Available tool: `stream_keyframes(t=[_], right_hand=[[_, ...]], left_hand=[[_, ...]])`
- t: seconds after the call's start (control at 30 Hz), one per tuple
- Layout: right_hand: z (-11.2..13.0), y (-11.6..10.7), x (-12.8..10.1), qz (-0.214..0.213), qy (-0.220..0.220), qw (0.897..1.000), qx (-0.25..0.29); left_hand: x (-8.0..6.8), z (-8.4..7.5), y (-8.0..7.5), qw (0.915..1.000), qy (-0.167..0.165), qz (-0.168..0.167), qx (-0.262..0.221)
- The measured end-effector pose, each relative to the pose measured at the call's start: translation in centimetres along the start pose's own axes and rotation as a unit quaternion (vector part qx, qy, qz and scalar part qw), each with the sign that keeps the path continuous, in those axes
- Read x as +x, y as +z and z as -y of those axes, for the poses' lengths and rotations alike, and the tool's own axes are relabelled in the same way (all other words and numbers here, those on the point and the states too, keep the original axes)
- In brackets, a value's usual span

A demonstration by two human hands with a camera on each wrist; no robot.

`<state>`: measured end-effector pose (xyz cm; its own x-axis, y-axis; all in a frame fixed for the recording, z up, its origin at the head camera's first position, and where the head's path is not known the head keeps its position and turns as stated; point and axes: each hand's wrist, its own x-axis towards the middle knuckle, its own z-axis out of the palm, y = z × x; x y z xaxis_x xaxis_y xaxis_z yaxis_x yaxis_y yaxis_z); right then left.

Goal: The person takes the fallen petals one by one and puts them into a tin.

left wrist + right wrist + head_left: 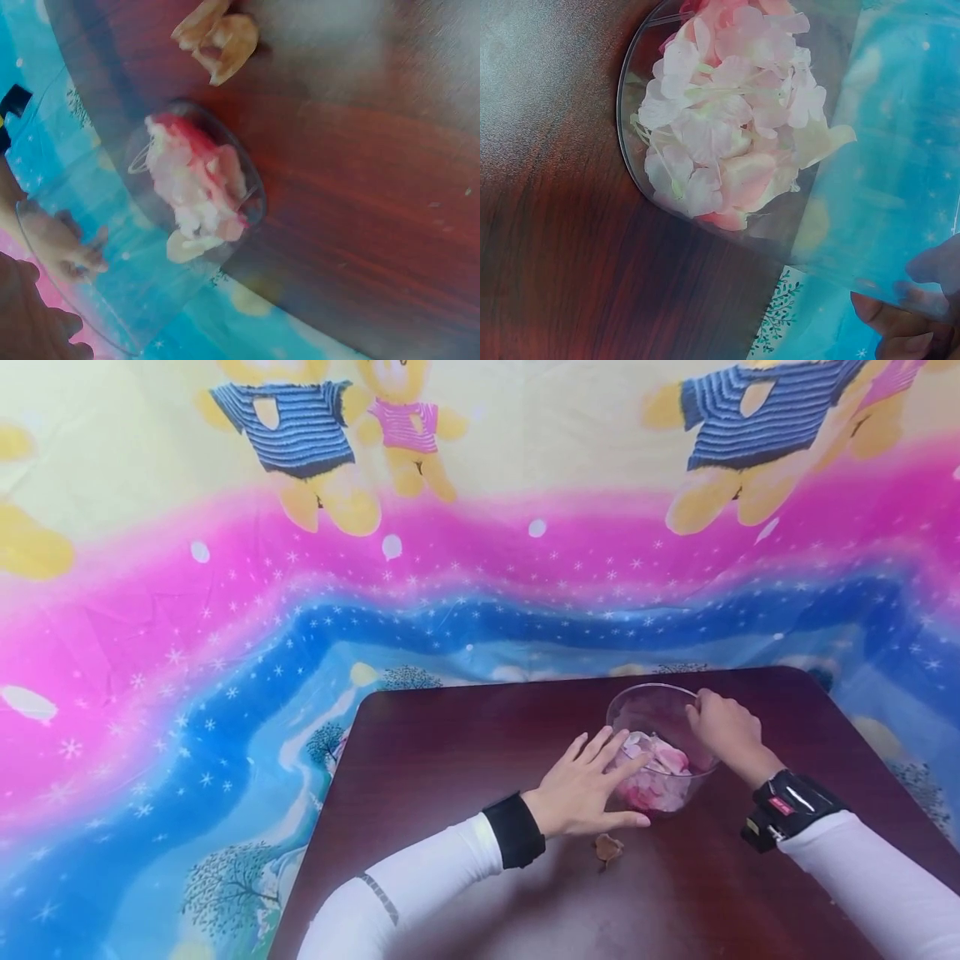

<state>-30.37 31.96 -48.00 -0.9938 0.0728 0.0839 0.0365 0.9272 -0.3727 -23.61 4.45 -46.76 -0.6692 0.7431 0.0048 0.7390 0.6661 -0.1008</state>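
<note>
A clear plastic bowl (647, 697) holds pink and white flower petals (660, 770) and stands tilted on a dark wooden table (465, 735). My left hand (611, 777) lies with straight fingers against the bowl's near left side. My right hand (705, 706) grips the bowl's far right rim, fingers curled over it. A dry brown petal (607, 847) lies on the table just below my left hand. The left wrist view shows the bowl's wall (150, 277), the petals (196, 184) and the brown petal (217, 37). In the right wrist view my fingertips (900, 322) pinch the clear wall (877, 187) beside the petals (727, 120).
A bright cloth (225, 610) with teddy bears, pink and blue bands and stars covers the floor and wall around the table. The table's rounded far corners lie close behind the bowl. Bare tabletop (675, 902) stretches toward me.
</note>
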Motion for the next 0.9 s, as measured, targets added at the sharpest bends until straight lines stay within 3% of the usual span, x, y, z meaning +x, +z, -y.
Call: stream_keyframes(t=[0.43, 0.9], right_hand=[[-0.1, -0.1, 0.1, 0.008, 0.0, 1.0, -0.003], [-0.3, 0.0, 0.1, 0.011, 0.0, 1.0, -0.006]], left_hand=[[-2.7, -0.2, 2.3, 0.9991, 0.033, -0.024, 0.012], [-4.3, -1.7, 5.7, 0.9963, 0.068, 0.052, 0.011]])
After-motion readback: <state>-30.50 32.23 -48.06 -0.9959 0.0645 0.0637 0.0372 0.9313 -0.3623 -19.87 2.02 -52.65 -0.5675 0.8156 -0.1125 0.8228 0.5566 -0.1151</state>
